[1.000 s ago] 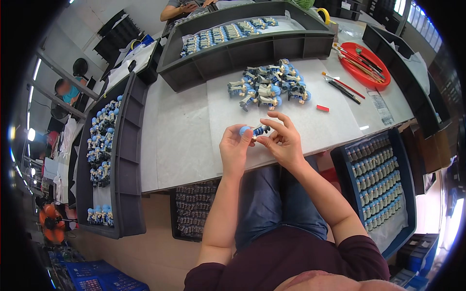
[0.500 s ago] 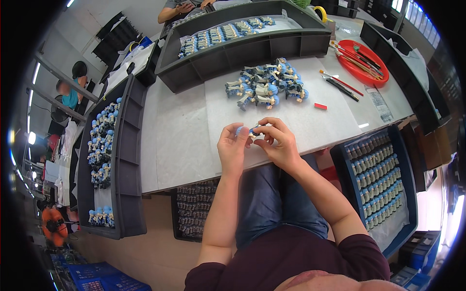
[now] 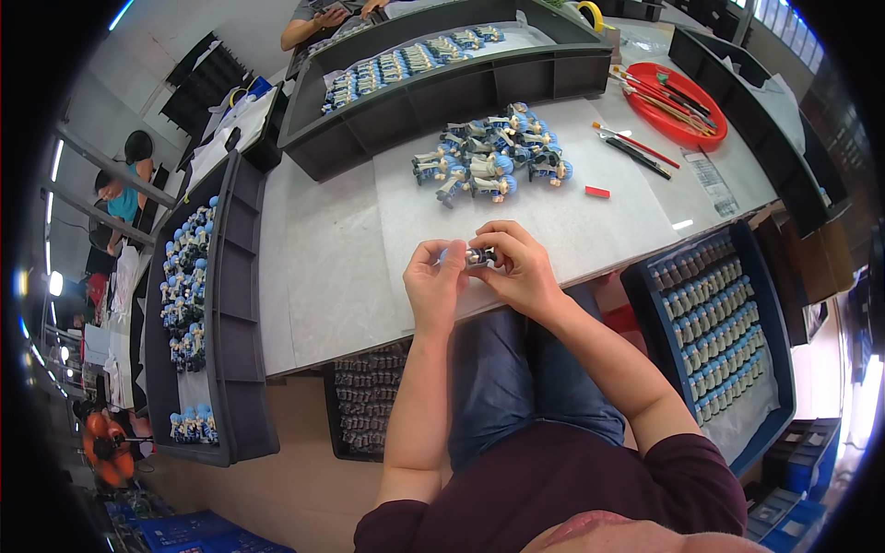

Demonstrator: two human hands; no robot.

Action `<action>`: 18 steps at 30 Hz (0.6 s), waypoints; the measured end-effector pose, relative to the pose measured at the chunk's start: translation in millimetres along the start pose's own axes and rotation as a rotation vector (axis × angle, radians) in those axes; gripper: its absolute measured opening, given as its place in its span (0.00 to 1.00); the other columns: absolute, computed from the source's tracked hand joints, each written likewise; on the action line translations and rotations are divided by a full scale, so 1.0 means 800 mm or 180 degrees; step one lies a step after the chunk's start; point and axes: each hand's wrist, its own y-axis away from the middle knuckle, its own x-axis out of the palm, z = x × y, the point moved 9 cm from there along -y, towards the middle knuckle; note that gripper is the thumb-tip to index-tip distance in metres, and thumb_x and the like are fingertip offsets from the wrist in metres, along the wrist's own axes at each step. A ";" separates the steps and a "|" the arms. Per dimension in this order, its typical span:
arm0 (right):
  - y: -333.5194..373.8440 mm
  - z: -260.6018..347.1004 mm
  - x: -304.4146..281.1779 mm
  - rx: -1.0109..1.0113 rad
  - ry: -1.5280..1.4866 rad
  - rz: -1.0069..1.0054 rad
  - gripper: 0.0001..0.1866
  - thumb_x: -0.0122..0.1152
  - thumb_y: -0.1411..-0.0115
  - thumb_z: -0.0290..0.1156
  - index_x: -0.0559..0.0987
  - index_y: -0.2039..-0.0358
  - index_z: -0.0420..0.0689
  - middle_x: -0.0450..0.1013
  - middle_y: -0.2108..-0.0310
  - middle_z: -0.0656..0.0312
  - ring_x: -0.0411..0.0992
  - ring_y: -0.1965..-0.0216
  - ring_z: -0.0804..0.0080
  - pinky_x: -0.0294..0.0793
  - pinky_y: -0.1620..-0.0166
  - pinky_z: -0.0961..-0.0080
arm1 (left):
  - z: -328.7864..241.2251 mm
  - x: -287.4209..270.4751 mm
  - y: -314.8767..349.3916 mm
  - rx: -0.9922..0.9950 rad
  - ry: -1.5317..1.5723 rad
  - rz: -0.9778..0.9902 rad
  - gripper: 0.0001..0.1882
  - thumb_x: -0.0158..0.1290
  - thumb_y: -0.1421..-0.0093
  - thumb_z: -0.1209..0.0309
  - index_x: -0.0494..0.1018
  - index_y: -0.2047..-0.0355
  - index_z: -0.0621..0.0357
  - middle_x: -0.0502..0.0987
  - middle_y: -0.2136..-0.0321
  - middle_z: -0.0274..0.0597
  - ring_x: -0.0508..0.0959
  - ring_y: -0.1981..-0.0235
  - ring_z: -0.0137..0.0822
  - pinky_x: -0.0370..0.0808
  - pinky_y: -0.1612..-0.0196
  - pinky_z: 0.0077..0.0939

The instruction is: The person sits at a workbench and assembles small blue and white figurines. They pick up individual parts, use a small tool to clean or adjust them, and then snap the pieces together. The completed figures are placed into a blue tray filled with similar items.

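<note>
Between my two hands, just above the table's near edge, lies a small blue-haired figurine [image 3: 476, 257] on its side. My left hand [image 3: 433, 281] pinches its head end between thumb and fingers, hiding part of the blue hair. The dark lower end is gripped by the thumb and fingertips of my right hand [image 3: 519, 269]. Farther off on the white sheet is a pile of similar figurines [image 3: 493, 164], heaped and lying in several directions. A small red block [image 3: 597, 192] rests to the right of that pile.
A grey crate [image 3: 442, 97] of figurines stands behind the pile. Another crate [image 3: 241, 304] stands at the left. Brushes and pens [image 3: 636, 152] lie near a red tray [image 3: 710, 138] of brushes. A blue crate [image 3: 636, 295] with rows of figurines sits low right. A co-worker's hand [image 3: 327, 18] shows at the back.
The figurine has turned between my fingers, so more of its dark lower part shows. My view has shifted slightly, moving the table and crates a little left. Both hands keep their grip.
</note>
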 end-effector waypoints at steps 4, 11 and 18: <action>0.002 0.003 0.003 -0.0065 -0.0018 0.0035 0.17 0.65 0.58 0.18 0.77 0.64 0.41 0.70 0.61 0.59 0.71 0.71 0.71 0.70 0.71 0.79 | -0.005 -0.001 0.002 0.0095 0.0073 -0.0045 0.12 0.55 0.42 0.65 0.68 0.72 0.60 0.69 0.82 0.31 0.64 0.87 0.19 0.57 0.85 0.10; 0.004 -0.015 -0.011 -0.0193 -0.0260 -0.0401 0.16 0.65 0.56 0.20 0.77 0.63 0.37 0.68 0.60 0.56 0.73 0.68 0.68 0.72 0.69 0.78 | -0.003 0.007 -0.004 0.0253 -0.0140 -0.0099 0.18 0.49 0.40 0.55 0.67 0.66 0.60 0.70 0.79 0.33 0.65 0.85 0.20 0.58 0.84 0.09; 0.033 -0.019 -0.158 0.0231 -0.0397 -0.1390 0.16 0.63 0.48 0.24 0.74 0.58 0.39 0.68 0.61 0.60 0.67 0.68 0.78 0.69 0.67 0.82 | -0.009 0.001 0.002 0.0251 -0.0607 -0.0165 0.23 0.41 0.36 0.51 0.66 0.60 0.63 0.70 0.63 0.41 0.61 0.81 0.22 0.54 0.79 0.12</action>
